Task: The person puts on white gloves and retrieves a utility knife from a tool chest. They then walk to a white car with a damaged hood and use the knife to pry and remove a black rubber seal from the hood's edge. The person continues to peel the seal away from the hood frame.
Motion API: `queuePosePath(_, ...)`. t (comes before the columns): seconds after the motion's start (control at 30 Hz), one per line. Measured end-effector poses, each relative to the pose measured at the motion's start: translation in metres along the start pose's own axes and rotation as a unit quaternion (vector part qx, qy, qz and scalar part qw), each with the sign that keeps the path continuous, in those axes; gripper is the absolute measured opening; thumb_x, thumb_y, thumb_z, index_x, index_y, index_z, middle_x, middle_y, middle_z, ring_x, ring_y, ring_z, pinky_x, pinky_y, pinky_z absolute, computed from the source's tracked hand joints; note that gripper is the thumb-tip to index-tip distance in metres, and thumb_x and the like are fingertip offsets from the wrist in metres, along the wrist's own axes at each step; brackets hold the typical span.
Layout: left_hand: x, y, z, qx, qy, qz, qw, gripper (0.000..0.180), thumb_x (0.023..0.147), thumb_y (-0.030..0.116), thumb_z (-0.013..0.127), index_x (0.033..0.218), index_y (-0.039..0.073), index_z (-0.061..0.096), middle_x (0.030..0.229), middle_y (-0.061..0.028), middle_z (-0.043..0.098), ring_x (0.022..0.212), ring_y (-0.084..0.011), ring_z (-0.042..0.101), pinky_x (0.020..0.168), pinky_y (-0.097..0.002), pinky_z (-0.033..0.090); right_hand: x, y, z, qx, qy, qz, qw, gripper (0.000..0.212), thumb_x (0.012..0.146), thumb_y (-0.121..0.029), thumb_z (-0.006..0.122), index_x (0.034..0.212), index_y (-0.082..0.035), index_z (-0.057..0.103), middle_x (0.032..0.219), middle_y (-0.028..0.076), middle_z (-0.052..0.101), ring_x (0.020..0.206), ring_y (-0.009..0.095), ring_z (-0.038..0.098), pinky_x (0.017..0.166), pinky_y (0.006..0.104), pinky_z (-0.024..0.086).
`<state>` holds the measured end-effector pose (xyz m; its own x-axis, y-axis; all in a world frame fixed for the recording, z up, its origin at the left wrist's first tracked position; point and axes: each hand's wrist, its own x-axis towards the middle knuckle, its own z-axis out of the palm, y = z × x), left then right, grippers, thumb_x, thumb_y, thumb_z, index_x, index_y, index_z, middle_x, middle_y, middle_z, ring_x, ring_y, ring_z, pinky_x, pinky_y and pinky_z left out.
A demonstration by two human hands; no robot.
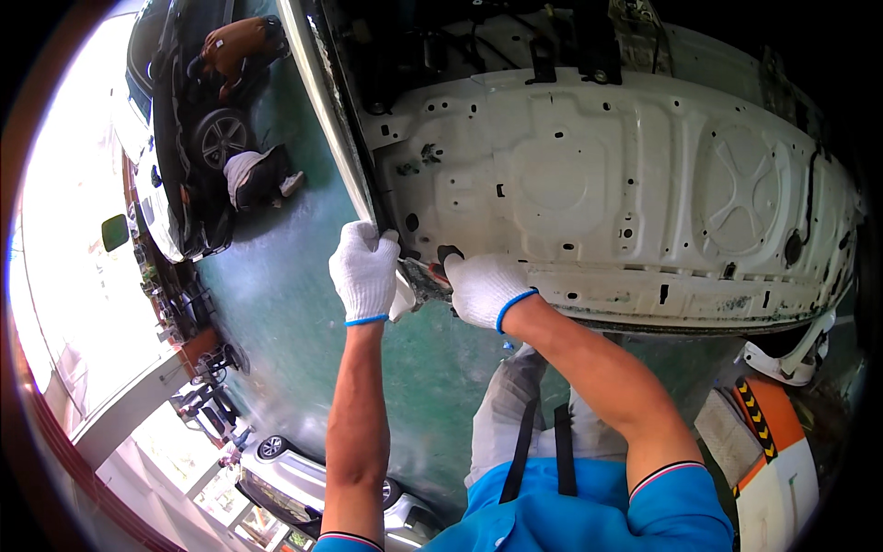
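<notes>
A stripped car body with a pale, pressed-metal floor panel fills the upper right. My left hand, in a white knit glove with a blue cuff, is closed on the end of a long pale sill edge along the body's left side. A small pale flap shows just beside that hand. In a matching glove, my right hand grips a red-and-black-handled tool at the panel's near left corner. The tool's working end is hard to make out, and its exact kind does not show.
At the far left, two people crouch and lie by a dark car on the green floor. A silver car stands at lower left. At lower right are a white-and-orange part with striped tape and a white curved part.
</notes>
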<state>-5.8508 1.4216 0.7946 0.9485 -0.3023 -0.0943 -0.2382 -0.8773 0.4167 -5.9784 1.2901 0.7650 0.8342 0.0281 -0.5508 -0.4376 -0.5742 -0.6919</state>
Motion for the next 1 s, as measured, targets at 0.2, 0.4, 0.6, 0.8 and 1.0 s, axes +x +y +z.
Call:
queuePosePath(0.2, -0.008, 0.003, 0.013, 0.086, 0.058, 0.042, 0.994, 0.025, 0.085, 0.023, 0.078, 0.097, 0.003, 0.068, 0.08, -0.0151, 0.072, 0.076, -0.0336, 0.072, 0.073, -0.0417, 0.055, -0.004, -0.004, 0.011, 0.05, -0.012, 0.024, 0.998, 0.033, 0.088, -0.015, 0.055, 0.117, 0.001, 0.061, 0.096, 0.026, 0.073, 0.091, 0.044, 0.072, 0.078, 0.0548, 0.057)
queuePosePath(0.4, -0.009, 0.007, 0.009, 0.07, 0.033, 0.02, 0.997, 0.023, 0.086, 0.024, 0.076, 0.094, 0.004, 0.068, 0.081, -0.0154, 0.073, 0.077, -0.0354, 0.072, 0.072, -0.0437, 0.055, -0.004, -0.005, 0.002, 0.069, -0.059, 0.01, 0.996, 0.033, 0.088, -0.014, 0.056, 0.115, 0.002, 0.064, 0.102, 0.028, 0.073, 0.095, 0.044, 0.072, 0.082, 0.0529, 0.057)
queuePosePath(0.6, -0.004, 0.0, 0.005, 0.053, 0.031, 0.044, 0.997, 0.025, 0.084, 0.022, 0.079, 0.091, 0.001, 0.068, 0.071, -0.011, 0.067, 0.063, -0.0195, 0.064, 0.066, -0.0339, 0.053, 0.003, -0.005, -0.014, 0.043, -0.089, -0.03, 0.995, 0.03, 0.086, -0.012, 0.058, 0.111, 0.003, 0.067, 0.106, 0.028, 0.072, 0.097, 0.044, 0.072, 0.083, 0.0503, 0.057)
queuePosePath(0.8, -0.007, 0.0, 0.003, 0.014, 0.017, 0.022, 0.999, 0.025, 0.084, 0.022, 0.08, 0.094, 0.001, 0.069, 0.074, -0.0105, 0.07, 0.067, -0.0185, 0.066, 0.069, -0.0333, 0.054, 0.005, 0.001, 0.011, 0.111, -0.056, 0.007, 0.992, 0.032, 0.088, -0.016, 0.056, 0.11, 0.003, 0.068, 0.104, 0.029, 0.072, 0.096, 0.045, 0.071, 0.082, 0.051, 0.057)
queuePosePath(1.0, -0.007, -0.006, 0.003, 0.006, 0.021, 0.033, 0.999, 0.024, 0.085, 0.021, 0.079, 0.092, 0.001, 0.068, 0.073, -0.0106, 0.069, 0.066, -0.0176, 0.066, 0.069, -0.0326, 0.054, -0.003, 0.007, 0.044, 0.087, -0.235, -0.022, 0.968, 0.032, 0.085, -0.019, 0.06, 0.106, -0.001, 0.076, 0.106, 0.021, 0.076, 0.097, 0.04, 0.073, 0.083, 0.048, 0.057)
